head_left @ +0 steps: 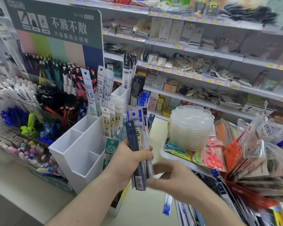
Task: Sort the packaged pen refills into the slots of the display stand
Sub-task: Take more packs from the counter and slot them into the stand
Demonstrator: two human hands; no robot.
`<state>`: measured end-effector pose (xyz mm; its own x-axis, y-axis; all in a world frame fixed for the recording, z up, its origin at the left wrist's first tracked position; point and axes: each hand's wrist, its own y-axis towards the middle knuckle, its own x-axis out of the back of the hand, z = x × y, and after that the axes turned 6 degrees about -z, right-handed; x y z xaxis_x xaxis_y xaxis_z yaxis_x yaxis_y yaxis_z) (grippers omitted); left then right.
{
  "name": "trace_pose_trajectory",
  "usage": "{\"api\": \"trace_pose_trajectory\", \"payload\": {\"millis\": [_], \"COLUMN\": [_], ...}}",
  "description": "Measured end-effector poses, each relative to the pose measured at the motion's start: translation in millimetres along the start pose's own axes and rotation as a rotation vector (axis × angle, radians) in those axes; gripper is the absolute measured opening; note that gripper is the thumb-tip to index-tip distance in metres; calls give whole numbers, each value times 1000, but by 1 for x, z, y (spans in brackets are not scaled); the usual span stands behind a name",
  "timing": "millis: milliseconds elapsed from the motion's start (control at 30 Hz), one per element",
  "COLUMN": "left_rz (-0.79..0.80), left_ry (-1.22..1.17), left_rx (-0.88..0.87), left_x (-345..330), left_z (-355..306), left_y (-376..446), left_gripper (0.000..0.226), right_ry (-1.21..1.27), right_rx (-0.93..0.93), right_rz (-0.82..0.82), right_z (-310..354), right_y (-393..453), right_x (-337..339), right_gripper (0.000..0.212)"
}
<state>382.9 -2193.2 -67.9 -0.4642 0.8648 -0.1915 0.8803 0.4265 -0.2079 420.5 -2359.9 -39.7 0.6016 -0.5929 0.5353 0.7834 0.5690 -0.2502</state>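
The left hand (129, 159) grips a fanned bundle of refill packs (138, 144); the blurred right hand (175, 180), fingers loosely curled, touches its lower end. A careless tug could spill packs beside the stand (78, 154).

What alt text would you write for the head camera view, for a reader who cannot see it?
A person's left hand grips a bundle of packaged pen refills upright in front of a white display stand, while the blurred right hand reaches toward the bundle's lower end. Some slots already hold refill packs; others are empty. Stocked shop shelves fill the background.
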Motion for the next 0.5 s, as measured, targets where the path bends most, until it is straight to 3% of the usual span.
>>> {"api": "trace_pose_trajectory", "payload": {"millis": [133, 233, 333, 400, 500], "left_rz": [51, 90, 99, 108, 175], "left_ry": [92, 197, 270, 243, 187], "left_rx": [8, -13, -61, -87, -52], "left_x": [6, 4, -2, -6, -7], "left_z": [-1, -4, -5, -3, -1], "left_y": [-1, -4, -8, -12, -17], "left_gripper": [49, 53, 44, 41, 53], "right_ry": [299, 294, 109, -48, -52], "right_rx": [19, 129, 201, 160, 83], "right_rz": [-380, -440, -519, -553, -529], "right_z": [9, 24, 36, 41, 40], "right_y": [3, 5, 9, 14, 19], "right_x": [16, 9, -5, -12, -11], "right_gripper": [9, 16, 37, 47, 39]}}
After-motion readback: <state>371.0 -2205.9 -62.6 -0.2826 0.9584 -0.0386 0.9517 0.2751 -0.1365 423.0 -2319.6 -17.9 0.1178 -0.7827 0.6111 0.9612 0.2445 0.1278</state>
